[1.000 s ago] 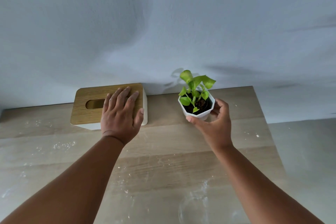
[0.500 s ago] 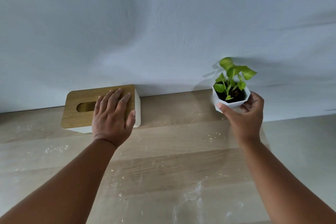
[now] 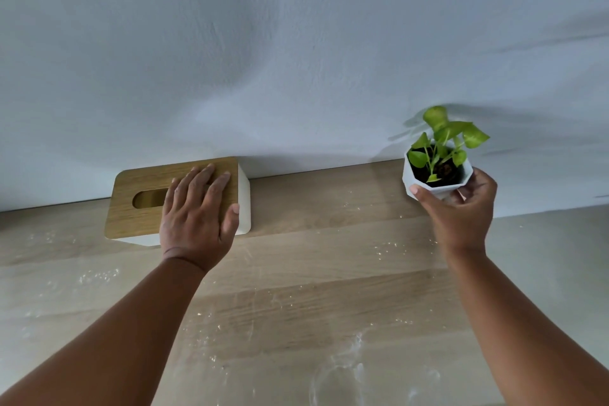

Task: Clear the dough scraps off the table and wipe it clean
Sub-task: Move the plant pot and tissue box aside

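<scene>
The wooden table [image 3: 323, 260] carries white flour smears and small dough crumbs [image 3: 389, 249], thickest near the front centre. My left hand [image 3: 197, 217] lies flat, fingers spread, on the wooden lid of a white tissue box [image 3: 141, 201] at the back left. A small white faceted pot with a green plant [image 3: 435, 168] is held in my right hand [image 3: 461, 211] at the table's back right corner, near the wall. I cannot tell whether the pot's base touches the table.
A pale wall [image 3: 296, 59] runs right behind the table. The table's right edge ends near my right wrist, with grey floor [image 3: 553, 257] beyond it.
My right hand has carried the plant pot from the table's back middle to the back right corner. The left hand has stayed on the tissue box.
</scene>
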